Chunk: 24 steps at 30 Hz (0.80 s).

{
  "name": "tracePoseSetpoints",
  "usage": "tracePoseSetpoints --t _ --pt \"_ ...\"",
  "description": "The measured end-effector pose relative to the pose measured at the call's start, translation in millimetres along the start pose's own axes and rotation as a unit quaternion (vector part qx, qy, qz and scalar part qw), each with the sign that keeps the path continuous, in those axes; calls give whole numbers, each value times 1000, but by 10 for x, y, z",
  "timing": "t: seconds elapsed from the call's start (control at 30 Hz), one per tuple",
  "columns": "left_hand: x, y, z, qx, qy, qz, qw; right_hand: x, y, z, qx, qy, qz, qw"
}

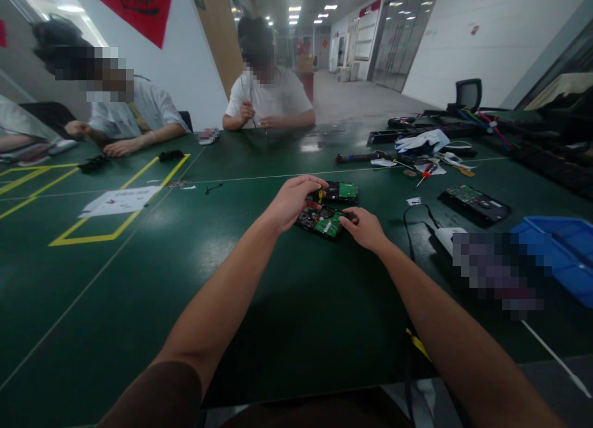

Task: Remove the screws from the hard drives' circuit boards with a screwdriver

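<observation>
A hard drive (330, 226) lies on the green table with its green circuit board facing up. My left hand (296, 201) is over its far left part, the fingers closed around a short black-and-yellow screwdriver handle (319, 196). The tip of that tool is hidden. At the drive's right edge, my right hand (364, 228) grips it between thumb and fingers. Just behind lies a second hard drive (347, 192), also board side up and partly covered by my left hand.
A third hard drive (477, 204) rests to the right, near a blue bin (556, 246) and a blurred-out item with a cable. Farther back are a red screwdriver (427, 174), a white glove (422, 141) and other tools. Two people sit across the table; yellow tape (88, 238) marks the left.
</observation>
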<state>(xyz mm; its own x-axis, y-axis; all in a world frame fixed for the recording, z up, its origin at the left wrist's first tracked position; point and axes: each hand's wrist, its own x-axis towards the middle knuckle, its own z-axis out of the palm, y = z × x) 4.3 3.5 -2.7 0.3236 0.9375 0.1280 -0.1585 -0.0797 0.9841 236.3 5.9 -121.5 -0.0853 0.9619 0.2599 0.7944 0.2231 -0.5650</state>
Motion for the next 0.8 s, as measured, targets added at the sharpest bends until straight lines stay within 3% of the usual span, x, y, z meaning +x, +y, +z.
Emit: tracePoseSetpoints --t 0.47,0.8 --pt "15 -47 15 -49 -31 15 998 -3 -15 -7 2 -2 3 1000" --pt "-7 -49 15 -12 -36 23 999 -2 -15 -12 6 -4 -3 1000"
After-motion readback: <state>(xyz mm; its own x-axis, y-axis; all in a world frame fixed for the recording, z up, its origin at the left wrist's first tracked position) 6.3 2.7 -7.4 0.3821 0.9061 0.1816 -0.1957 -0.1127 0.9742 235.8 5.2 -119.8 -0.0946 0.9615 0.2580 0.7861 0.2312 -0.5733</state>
